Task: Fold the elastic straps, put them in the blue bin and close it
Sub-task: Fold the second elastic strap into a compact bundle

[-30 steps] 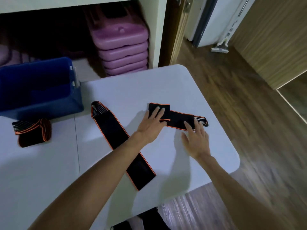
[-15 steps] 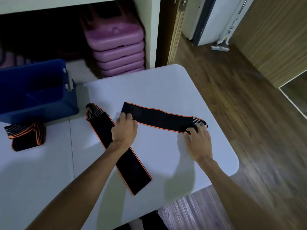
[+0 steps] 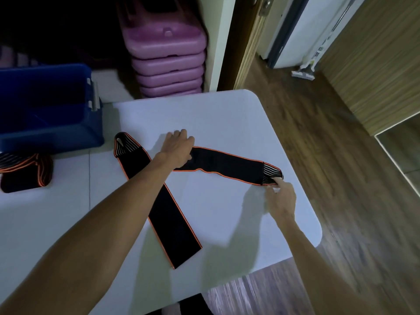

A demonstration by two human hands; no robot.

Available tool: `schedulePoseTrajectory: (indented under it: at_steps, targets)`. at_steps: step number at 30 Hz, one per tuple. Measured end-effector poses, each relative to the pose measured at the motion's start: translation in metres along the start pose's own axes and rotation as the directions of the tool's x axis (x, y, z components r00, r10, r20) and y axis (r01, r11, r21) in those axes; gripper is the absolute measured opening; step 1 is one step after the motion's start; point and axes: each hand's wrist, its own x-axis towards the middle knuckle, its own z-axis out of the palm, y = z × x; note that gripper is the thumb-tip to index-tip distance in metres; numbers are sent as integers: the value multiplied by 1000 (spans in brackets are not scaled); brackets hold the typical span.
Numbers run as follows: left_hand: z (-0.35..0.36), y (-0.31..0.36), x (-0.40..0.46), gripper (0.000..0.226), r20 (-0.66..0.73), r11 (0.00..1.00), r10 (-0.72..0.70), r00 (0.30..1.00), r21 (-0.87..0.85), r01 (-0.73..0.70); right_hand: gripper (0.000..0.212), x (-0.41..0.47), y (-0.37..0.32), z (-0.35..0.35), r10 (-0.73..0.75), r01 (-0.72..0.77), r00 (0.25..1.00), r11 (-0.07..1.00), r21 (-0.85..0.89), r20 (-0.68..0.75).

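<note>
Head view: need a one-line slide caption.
Left hand and right hand stretch one elastic strap flat on the white table, open blue bin waiting.

hands (image 3: 178, 147) holding strap (image 3: 227, 164), white table (image 3: 227, 114)

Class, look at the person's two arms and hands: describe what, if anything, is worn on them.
Nothing is worn. The left hand and right hand are bare, with no gloves, rings, watch or bands visible. Both forearms are uncovered to the frame's edge, so no sleeves show.
</note>
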Motion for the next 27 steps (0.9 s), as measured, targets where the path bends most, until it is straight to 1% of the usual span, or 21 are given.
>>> schedulePoseTrajectory:
  at_steps: [1,3,5,7,9,11,13,15,17,20,22,24,25,27]
  targets:
    - [-3,-1,-3,29,13,999,-7,1000,-53,8,25,2,-4,-1,3,-3,1000,1000,31,-3]
    - [-10,-1,-16,20,29,960,-45,999,-275,52,24,7,-12,-5,1,0,1000,996,90,-11]
    - [-13,1,-38,15,28,855,-124,992,-505,122,27,15,-24,-11,-8,13,999,990,143,-37]
    - [-11,2,-75,10,45,711,-209,977,-679,183,28,23,-40,-19,-99,113,991,978,177,-86]
    - [-3,5,-121,11,80,574,-261,962,-788,222,32,34,-60,-22,-217,230,972,958,168,-92]
    - [10,9,-166,12,147,470,-295,944,-838,277,41,40,-86,-18,-249,246,969,959,137,3]
    - [27,13,-200,12,211,386,-339,917,-857,340,41,34,-117,-5,-309,300,945,950,90,107]
    - [41,14,-222,12,254,276,-414,874,-880,386,45,22,-151,16,-407,395,892,913,96,196]
    - [50,16,-238,14,309,134,-479,822,-900,416,48,3,-185,37,-463,447,841,886,122,280]
    - [59,31,-259,13,382,-103,-490,784,-918,383,48,-23,-230,63,-563,554,748,821,137,351]
    - [65,45,-266,10,431,-236,-496,754,-903,360,48,-34,-254,80,-637,647,663,752,128,393]
    - [71,58,-265,11,480,-352,-529,700,-874,334,53,-38,-270,99,-691,744,561,662,89,455]
    - [74,64,-264,12,505,-400,-544,670,-858,322,57,-37,-275,111,-700,782,513,620,65,498]
    - [81,72,-261,16,526,-448,-575,627,-843,297,62,-37,-283,130,-695,848,417,529,24,586]
